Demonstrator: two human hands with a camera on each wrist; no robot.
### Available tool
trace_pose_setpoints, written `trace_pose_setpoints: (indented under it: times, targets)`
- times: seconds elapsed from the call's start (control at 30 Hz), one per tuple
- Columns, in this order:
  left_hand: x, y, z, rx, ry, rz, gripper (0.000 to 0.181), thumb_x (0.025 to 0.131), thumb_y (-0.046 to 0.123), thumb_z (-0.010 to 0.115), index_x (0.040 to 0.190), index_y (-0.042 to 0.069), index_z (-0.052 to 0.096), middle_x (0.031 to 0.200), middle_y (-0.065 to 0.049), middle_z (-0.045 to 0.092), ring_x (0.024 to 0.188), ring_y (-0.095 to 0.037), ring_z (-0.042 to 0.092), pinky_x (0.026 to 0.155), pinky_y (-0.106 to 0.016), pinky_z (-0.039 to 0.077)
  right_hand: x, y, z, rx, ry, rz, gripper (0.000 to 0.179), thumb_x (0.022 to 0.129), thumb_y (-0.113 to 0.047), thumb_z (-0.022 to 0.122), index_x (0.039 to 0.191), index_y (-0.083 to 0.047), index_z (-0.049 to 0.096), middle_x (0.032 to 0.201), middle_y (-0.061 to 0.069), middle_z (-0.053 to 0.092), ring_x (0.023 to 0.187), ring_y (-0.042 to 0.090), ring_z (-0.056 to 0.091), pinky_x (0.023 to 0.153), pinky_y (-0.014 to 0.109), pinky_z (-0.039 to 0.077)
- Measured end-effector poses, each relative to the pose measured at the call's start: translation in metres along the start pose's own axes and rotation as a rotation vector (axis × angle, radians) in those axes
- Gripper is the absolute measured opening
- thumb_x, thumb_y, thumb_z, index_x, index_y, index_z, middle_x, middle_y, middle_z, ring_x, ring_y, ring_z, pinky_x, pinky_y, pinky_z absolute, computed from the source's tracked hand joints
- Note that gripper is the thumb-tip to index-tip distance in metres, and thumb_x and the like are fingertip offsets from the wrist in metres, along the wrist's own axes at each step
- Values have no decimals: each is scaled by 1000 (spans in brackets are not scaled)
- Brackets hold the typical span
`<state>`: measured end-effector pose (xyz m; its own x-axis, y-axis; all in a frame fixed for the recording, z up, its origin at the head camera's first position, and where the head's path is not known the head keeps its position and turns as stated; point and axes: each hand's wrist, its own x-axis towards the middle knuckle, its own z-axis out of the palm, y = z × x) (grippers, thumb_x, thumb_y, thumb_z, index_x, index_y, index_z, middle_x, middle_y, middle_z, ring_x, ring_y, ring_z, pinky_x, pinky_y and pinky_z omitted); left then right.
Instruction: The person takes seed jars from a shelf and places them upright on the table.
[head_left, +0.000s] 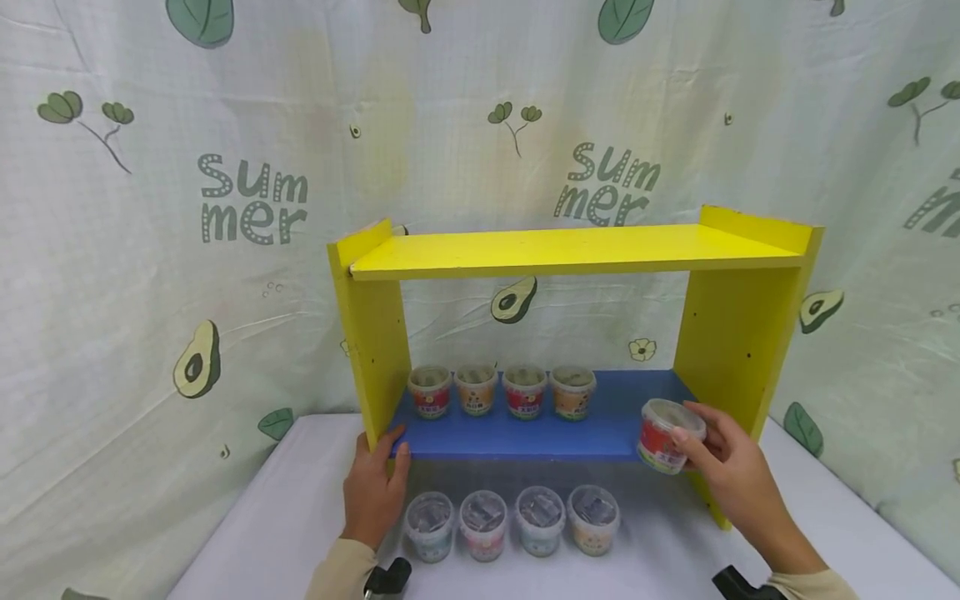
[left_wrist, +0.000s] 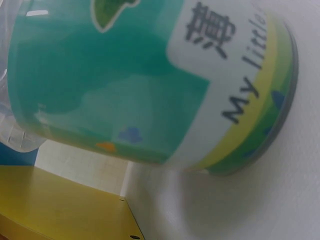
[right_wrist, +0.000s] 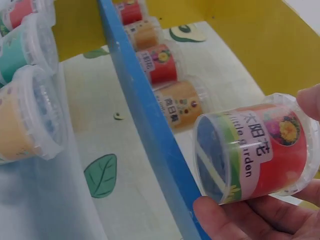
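Note:
My right hand (head_left: 731,462) holds a small red plastic cup (head_left: 660,442) with a clear lid, thumb on one side and fingers on the other. In the right wrist view, the red cup (right_wrist: 265,150) shows a flower picture and the words "little garden", its base close to the blue board's front edge (right_wrist: 150,125). My left hand (head_left: 375,487) grips the left front corner of the yellow and blue shelf (head_left: 517,437), where side panel and blue board meet. On the blue board, red cups (head_left: 525,392) alternate with orange cups (head_left: 572,392) in a row left of the held cup.
Beneath the blue board, several lidded cups stand in a row on the white table (head_left: 300,483), among them a pink cup (head_left: 483,525) and an orange cup (head_left: 594,518). A teal cup (left_wrist: 125,85) fills much of the left wrist view. Behind hangs a printed curtain (head_left: 450,125).

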<state>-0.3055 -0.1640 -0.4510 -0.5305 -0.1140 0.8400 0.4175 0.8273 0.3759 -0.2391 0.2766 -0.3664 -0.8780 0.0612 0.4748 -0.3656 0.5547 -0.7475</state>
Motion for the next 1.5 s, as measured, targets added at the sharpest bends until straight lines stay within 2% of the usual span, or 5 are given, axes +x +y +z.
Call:
trace_pose_setpoints:
  times: [0.4, 0.53, 0.67, 1.23, 1.5]
  targets:
    - [2, 2, -1, 9, -6, -29, 32, 91, 32, 56, 119, 19, 62, 111, -16, 50, 89, -30, 60, 70, -49, 50, -16, -5, -4, -23, 10, 99, 59, 94, -42, 49, 138, -6, 36, 120, 25, 55, 92, 16, 60, 69, 25, 52]
    - [3, 2, 1, 6, 0, -28, 32, 91, 32, 56, 119, 19, 62, 111, -16, 50, 90, -31, 59, 71, -50, 49, -18, 0, -3, -5, -12, 92, 56, 94, -39, 50, 137, -5, 35, 119, 25, 56, 89, 10, 60, 69, 24, 51]
    - [5, 2, 2, 2, 2, -17, 32, 91, 32, 56, 120, 20, 61, 110, -16, 50, 89, -31, 60, 70, -50, 49, -20, 5, -2, 18, -42, 70, 51, 95, -34, 50, 134, -4, 36, 115, 23, 58, 85, 7, 60, 69, 25, 51]
    - [5, 6, 5, -20, 18, 11, 31, 90, 29, 57, 120, 20, 62, 112, -16, 51, 90, -31, 60, 68, -50, 49, -28, 29, -3, 52, -193, 180, 56, 93, -37, 53, 132, 0, 33, 120, 21, 55, 90, 19, 58, 69, 27, 50]
    - [-1, -2, 1, -7, 27, -6, 29, 89, 29, 58, 117, 23, 63, 112, -14, 51, 88, -31, 61, 64, -51, 48, -32, 36, 4, 109, -287, 321, 58, 91, -36, 57, 131, -2, 32, 119, 17, 55, 94, 22, 57, 75, 31, 51]
